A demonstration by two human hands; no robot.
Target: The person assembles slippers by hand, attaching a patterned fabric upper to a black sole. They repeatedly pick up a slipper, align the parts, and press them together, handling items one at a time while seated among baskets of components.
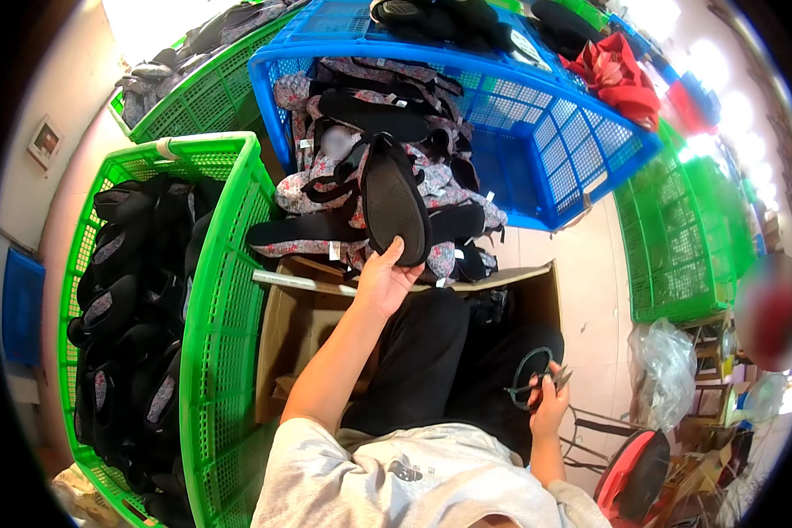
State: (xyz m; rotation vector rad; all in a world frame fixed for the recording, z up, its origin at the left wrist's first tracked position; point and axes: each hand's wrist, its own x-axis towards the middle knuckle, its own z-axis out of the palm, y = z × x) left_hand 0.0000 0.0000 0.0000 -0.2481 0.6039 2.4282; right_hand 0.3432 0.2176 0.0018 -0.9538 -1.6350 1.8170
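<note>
My left hand [385,283] grips a shoe [394,198] by one end, its dark patterned sole turned up. The shoe is held over a heap of floral fabric shoes [304,192] with black soles and small white tags, spilling from a blue crate [510,167] lying on its side. Lower right, beside my knee, my right hand [549,407] is closed on a pair of scissors [526,374] with dark looped handles. Their short blades point away from my body, well apart from the shoe.
A green crate [224,334] full of black shoes [119,299] stands at my left. Before my legs sits an open cardboard box [546,304]. More green crates [673,238], a plastic bag [663,370] and a red-and-black seat [634,475] are to the right. Red cloth [612,75] lies on the blue crate.
</note>
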